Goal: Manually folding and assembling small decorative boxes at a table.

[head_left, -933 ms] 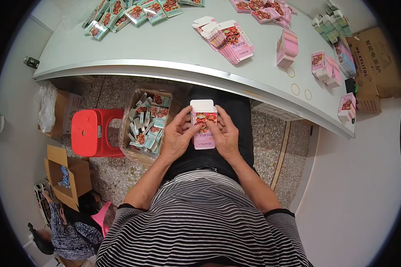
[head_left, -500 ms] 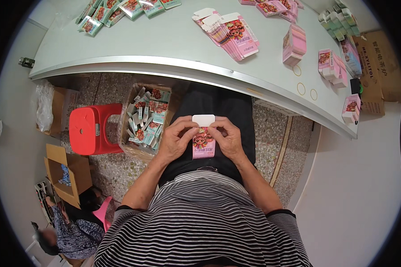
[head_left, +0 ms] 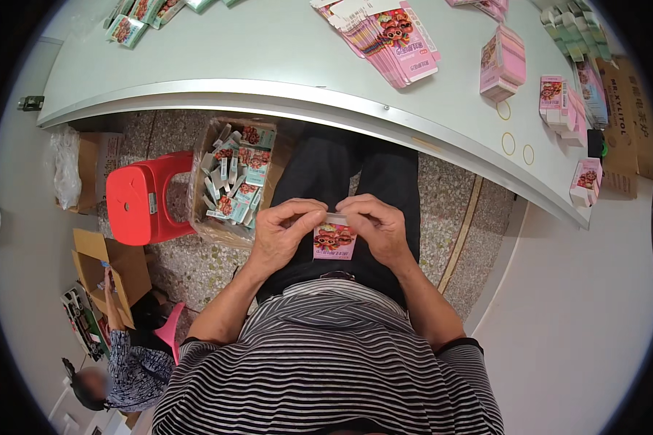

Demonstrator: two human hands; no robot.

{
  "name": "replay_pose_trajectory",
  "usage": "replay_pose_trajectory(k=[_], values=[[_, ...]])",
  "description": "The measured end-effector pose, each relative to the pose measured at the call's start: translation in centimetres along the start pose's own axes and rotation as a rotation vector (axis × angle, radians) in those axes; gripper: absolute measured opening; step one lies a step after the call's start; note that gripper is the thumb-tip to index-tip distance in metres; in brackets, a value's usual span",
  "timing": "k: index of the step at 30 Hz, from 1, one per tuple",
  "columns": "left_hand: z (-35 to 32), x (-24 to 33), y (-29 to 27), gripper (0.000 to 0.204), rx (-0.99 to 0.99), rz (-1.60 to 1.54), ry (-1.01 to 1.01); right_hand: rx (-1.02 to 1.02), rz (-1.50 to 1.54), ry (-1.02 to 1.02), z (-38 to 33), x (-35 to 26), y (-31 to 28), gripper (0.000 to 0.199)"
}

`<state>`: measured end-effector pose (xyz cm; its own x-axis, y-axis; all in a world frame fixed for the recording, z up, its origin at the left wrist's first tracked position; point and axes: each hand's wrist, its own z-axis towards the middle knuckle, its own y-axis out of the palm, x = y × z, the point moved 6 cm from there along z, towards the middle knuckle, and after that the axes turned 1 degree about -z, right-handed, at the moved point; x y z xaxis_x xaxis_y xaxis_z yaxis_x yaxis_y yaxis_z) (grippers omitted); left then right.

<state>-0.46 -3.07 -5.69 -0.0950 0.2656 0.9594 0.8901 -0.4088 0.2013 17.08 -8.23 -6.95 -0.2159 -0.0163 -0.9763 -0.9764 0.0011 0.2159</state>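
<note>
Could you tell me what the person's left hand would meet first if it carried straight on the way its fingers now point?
The left hand points to the person's right, across the top of the small pink box it pinches. It would most likely meet the right hand first, whose fingertips sit just across the box's top; depth is hard to judge.

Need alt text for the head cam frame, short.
Seen from above, a seated person's left hand and right hand together hold a small pink carton over the lap. Ahead, a pale table holds flat pink cartons; a red stool stands beside a cardboard box of packets.
</note>
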Motion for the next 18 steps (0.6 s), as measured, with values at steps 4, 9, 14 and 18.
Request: replay_pose_trajectory(k=[4, 9, 14, 18], values=[[0.3, -0.3, 0.0, 0.011, -0.034, 0.000, -0.094, 0.028, 0.055, 0.211, 0.0, 0.4, -0.2, 0.019], [0.2, -0.8, 0.0, 0.012, -0.011, -0.062, -0.329, -0.021, 0.080, 0.354, -0.1, 0.4, -0.2, 0.021], [0.4, -0.6, 0.1, 0.013, -0.071, -0.003, -0.348, -0.008, 0.082, 0.363, -0.1, 0.4, -0.2, 0.021], [0.2, -0.8, -0.1, 0.013, -0.124, 0.055, -0.268, -0.056, 0.043, 0.292, -0.4, 0.7, -0.6, 0.021]])
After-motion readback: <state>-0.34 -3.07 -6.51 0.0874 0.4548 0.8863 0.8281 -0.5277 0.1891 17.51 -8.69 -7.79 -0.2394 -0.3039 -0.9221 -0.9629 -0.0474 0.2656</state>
